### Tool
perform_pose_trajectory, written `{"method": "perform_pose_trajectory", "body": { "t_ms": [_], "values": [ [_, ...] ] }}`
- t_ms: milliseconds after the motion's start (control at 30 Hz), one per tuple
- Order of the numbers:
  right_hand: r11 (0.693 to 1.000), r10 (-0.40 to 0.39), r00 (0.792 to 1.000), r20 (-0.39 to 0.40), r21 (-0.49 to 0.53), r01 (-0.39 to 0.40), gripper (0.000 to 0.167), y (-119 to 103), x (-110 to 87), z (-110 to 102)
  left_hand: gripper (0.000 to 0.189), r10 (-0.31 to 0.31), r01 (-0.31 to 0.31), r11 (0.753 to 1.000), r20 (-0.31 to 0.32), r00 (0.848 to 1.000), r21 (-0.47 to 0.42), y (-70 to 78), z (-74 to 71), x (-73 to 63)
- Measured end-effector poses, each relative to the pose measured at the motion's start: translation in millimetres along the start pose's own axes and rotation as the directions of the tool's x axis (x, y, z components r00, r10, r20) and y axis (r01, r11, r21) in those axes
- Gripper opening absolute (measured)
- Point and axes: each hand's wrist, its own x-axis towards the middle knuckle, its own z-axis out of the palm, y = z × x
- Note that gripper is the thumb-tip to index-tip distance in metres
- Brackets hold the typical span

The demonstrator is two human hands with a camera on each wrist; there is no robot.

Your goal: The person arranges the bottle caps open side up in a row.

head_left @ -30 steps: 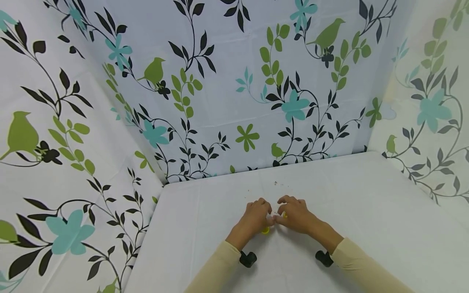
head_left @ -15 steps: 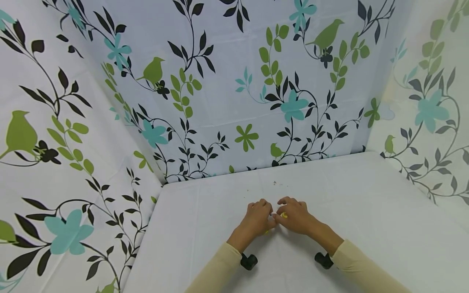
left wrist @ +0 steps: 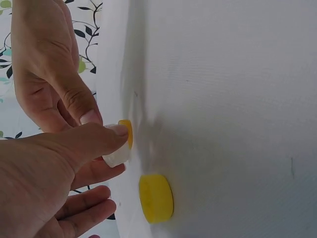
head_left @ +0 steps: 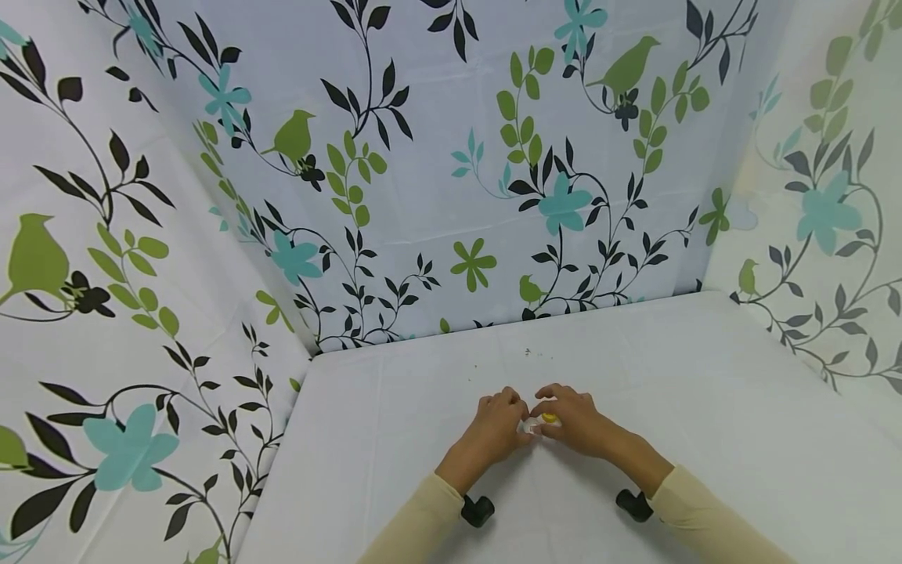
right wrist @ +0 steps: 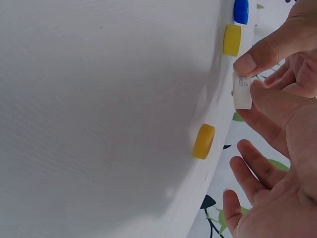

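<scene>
White piece point(head_left: 530, 425) now more exposed than before, pinched by left hand point(head_left: 496, 427) and right hand point(head_left: 579, 423); yellow cap point(head_left: 550, 417) at its head-view two o'clock.

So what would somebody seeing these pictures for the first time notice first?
Probably the bold backdrop, its leaves, green birds and blue flowers filling the head view above the white table. Next, low in that view, the left hand and right hand, together holding a small white piece. In the right wrist view, a blue cap-like disc stands out at the top.
</scene>
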Motion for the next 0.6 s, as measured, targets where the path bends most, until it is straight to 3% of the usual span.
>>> {"method": "perform_pose_trajectory", "body": {
  "t_ms": [333, 600],
  "values": [
    [0.998, -0.010, 1.000, -0.008, -0.059, 0.010, 0.018, 4.7, -0.6, 10.8, 0.029, 0.023, -0.023, 0.997, 0.000, 1.000, 0.071, 1.9, 3.3, -2.2],
    [0.995, -0.027, 0.999, -0.034, -0.100, 0.023, 0.021, 6.1, -0.2, 16.5, 0.032, 0.050, -0.044, 0.990, -0.038, 0.998, 0.137, 2.2, 7.8, -4.0]
  ]
}}
